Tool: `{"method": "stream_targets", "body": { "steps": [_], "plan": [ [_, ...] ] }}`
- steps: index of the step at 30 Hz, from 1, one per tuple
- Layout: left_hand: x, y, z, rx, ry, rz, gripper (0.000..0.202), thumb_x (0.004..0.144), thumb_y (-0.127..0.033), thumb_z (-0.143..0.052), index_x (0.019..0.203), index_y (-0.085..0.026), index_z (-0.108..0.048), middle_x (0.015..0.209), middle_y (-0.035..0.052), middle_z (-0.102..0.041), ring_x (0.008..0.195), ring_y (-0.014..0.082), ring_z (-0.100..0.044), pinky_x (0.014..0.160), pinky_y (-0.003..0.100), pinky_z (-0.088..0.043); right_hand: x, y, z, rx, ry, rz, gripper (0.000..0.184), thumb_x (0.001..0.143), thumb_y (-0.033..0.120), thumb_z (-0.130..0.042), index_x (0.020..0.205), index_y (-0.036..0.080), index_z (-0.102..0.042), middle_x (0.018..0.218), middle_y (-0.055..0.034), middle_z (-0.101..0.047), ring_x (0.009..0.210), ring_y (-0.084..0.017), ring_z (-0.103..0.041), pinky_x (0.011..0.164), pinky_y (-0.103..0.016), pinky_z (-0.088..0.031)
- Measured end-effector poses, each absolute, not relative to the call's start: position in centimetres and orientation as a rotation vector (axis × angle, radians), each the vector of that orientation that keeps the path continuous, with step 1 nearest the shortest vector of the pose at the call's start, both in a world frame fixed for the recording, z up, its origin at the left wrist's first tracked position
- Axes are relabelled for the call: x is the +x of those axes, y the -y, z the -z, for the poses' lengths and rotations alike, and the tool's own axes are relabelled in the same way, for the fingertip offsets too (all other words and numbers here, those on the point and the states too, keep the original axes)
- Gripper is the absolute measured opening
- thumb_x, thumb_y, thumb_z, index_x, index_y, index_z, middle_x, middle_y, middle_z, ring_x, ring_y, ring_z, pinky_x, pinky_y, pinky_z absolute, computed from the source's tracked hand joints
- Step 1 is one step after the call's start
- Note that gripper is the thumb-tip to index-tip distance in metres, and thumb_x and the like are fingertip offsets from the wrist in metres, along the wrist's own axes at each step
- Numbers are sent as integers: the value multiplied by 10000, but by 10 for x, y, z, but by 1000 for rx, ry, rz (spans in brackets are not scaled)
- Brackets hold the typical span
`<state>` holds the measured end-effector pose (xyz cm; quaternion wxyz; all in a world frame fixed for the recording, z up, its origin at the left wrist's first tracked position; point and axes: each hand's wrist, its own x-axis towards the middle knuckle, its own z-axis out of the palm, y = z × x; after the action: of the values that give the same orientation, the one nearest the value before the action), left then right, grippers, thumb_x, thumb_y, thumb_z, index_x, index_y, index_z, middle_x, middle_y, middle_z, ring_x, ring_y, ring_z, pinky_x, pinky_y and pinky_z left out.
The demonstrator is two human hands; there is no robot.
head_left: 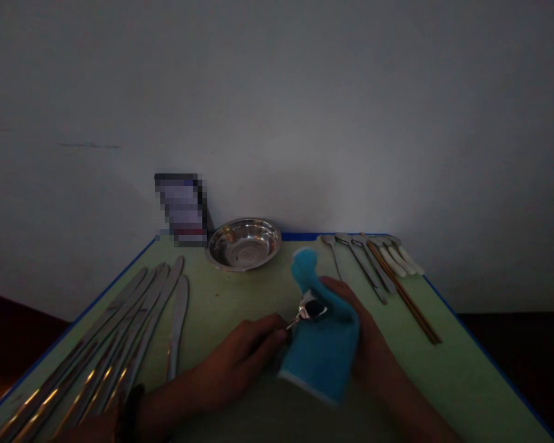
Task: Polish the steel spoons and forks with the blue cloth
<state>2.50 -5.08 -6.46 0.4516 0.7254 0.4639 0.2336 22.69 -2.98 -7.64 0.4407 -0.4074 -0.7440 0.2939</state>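
Observation:
My left hand [247,354] is closed on the thin handle of a shiny metal spoon [313,307], its bowl pointing right and away from me. A blue cloth [323,351] hangs from my right hand [367,332], which is wrapped round its right side with most of the fingers hidden behind it. The spoon's bowl lies against the cloth, and the cloth's upper end looks slightly blurred. Both hands are above the near middle of the green table [240,301]. A dark band circles my left wrist.
Several table knives [133,314] lie in a row at the left. A steel bowl [244,245] stands at the back beside a blurred-out upright screen [182,209]. Metal spoons [357,261], wooden chopsticks [404,292] and white-handled utensils [399,255] lie at the right. A wall rises behind.

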Motion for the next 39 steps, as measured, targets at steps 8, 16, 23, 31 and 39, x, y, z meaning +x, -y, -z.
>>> {"method": "stream_targets", "body": {
  "steps": [8, 16, 23, 31, 39],
  "plan": [
    [23, 52, 56, 1880, -1065, -531, 238, 870, -311, -410, 781, -201, -602, 732, -8, -606, 671, 145, -531, 622, 217, -413, 238, 28, 72, -939, 2181, -152, 307, 777, 201, -563, 1064, 308, -580, 1065, -4, -626, 1003, -229, -476, 862, -415, -400],
    [29, 55, 60, 1960, -1146, -502, 318, 910, -304, -328, 790, -184, -597, 698, -8, -607, 632, 128, -565, 620, 207, -412, 236, 29, 68, -1274, 1611, -761, 134, 761, 273, -545, 797, 199, -651, 786, -38, -681, 743, -197, -615, 670, -331, -483],
    [26, 57, 57, 2072, -1133, -332, 454, 931, -314, -252, 736, -146, -625, 636, -3, -615, 595, 108, -572, 621, 188, -441, 220, 33, 70, -1224, 1425, -1145, 237, 747, 348, -579, 937, 216, -626, 948, -34, -670, 891, -197, -614, 822, -354, -459],
    [24, 54, 53, 2106, -1069, -325, 417, 934, -291, -271, 795, -138, -633, 724, 20, -656, 688, 119, -610, 683, 190, -447, 221, 41, 81, -1129, 1029, -1500, 317, 677, 281, -647, 990, 263, -600, 980, -4, -647, 958, -194, -578, 844, -344, -434],
    [27, 55, 51, 1983, -1099, -457, 237, 910, -288, -359, 1014, -217, -560, 885, -11, -643, 809, 137, -592, 745, 223, -441, 214, 38, 74, -1315, 710, -1511, 391, 662, 510, -607, 890, 193, -625, 844, -43, -644, 783, -191, -595, 706, -311, -467]
  ]
}}
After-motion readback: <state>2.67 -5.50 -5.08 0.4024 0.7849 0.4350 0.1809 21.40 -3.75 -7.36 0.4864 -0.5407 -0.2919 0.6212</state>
